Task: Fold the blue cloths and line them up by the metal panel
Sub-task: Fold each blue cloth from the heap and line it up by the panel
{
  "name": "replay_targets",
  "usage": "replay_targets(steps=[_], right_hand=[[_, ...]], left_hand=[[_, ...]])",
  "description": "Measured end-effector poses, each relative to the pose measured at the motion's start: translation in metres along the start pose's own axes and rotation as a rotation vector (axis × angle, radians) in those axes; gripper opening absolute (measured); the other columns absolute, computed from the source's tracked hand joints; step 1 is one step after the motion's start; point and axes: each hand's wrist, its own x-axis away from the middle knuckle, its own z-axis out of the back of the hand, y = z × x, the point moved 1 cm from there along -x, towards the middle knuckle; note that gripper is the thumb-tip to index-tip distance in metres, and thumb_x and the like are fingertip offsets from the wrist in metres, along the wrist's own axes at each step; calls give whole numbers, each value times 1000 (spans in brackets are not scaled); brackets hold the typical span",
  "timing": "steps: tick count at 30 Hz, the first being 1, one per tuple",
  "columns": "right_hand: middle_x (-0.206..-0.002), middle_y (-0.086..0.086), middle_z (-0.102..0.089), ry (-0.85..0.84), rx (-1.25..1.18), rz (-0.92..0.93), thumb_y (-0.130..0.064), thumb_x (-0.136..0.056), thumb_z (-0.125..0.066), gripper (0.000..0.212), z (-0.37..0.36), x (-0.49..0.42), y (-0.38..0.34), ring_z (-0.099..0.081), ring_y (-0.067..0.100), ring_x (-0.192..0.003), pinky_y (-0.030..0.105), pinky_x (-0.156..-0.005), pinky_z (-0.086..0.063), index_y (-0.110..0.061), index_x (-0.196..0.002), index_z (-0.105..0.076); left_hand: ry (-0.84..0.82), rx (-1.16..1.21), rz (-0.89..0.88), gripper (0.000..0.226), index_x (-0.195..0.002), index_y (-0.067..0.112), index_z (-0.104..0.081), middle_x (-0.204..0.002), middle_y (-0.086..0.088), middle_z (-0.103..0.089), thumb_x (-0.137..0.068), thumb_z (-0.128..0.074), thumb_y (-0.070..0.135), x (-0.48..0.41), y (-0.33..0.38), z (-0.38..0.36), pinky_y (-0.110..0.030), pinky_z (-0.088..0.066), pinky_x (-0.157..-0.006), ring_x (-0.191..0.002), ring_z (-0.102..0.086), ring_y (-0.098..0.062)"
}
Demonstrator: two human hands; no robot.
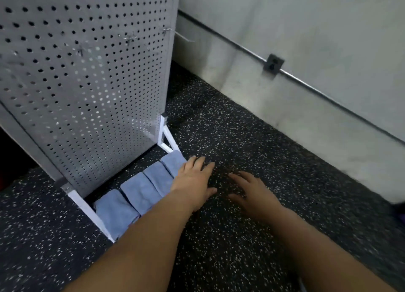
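Several folded blue cloths (140,193) lie side by side in a row on the floor, along the foot of the perforated metal panel (87,72). The row runs from the near left cloth (116,212) to the far right one (172,162). My left hand (194,182) hovers flat, fingers straight, over the right end of the row and hides part of the last two cloths. My right hand (252,193) is spread with relaxed fingers above the bare floor, right of the cloths. Neither hand holds anything.
The panel stands on white angled feet (87,212) at both ends of the row. Black speckled rubber floor (241,138) stretches to a grey wall (306,39) with a conduit pipe and an outlet box (273,64).
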Motion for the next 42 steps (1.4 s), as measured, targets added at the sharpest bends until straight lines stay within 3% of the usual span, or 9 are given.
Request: replay_targets(steps=[4, 10, 21, 29, 33, 42], right_hand=[[-174, -6, -19, 29, 15, -116, -68, -100, -53, 75, 43, 108, 45, -31, 29, -154, 51, -123, -39, -54, -163, -15], [-174, 0, -21, 129, -29, -291, -70, -101, -49, 75, 82, 292, 93, -31, 35, -153, 49, -122, -37, -48, -166, -17], [-173, 2, -23, 174, -107, -524, -72, -100, -47, 79, 26, 531, 136, -35, 34, -151, 46, -123, -36, -45, -167, -17], [-169, 2, -31, 139, -347, -643, -67, -99, -57, 79, -43, 547, 198, -41, 32, -147, 51, -120, -40, -42, -166, -23], [-172, 10, -23, 34, -314, -630, -65, -100, -55, 80, -80, 524, 232, -34, 40, -151, 55, -122, -37, -38, -167, -20], [-169, 10, -25, -52, -324, -613, -56, -105, -54, 74, -157, 443, 296, -32, 39, -151, 50, -123, -32, -32, -167, -22]], left_hand=[[-10, -17, -105, 87, -170, 31, -11, -177, -1, -12, -102, -54, 65, 32, 65, 11, -50, -19, -131, -163, -7, -31], [-88, -78, -349, 87, -171, 32, -9, -178, 1, -11, -103, -52, 66, 111, 181, 25, -51, -18, -132, -164, -8, -29], [-231, -198, -610, 85, -167, 28, -25, -169, -7, -30, -99, -58, 65, 242, 336, -11, -52, -31, -125, -154, -27, -35], [-299, -268, -578, 83, -166, 30, -26, -168, -6, -31, -98, -61, 63, 235, 374, -71, -51, -33, -125, -153, -29, -35], [-354, -328, -572, 85, -168, 29, -21, -170, -7, -28, -100, -61, 61, 212, 388, -122, -49, -32, -125, -154, -27, -35], [-475, -318, -521, 80, -166, 32, -23, -171, -1, -26, -101, -62, 54, 155, 393, -222, -47, -31, -125, -154, -27, -31]])
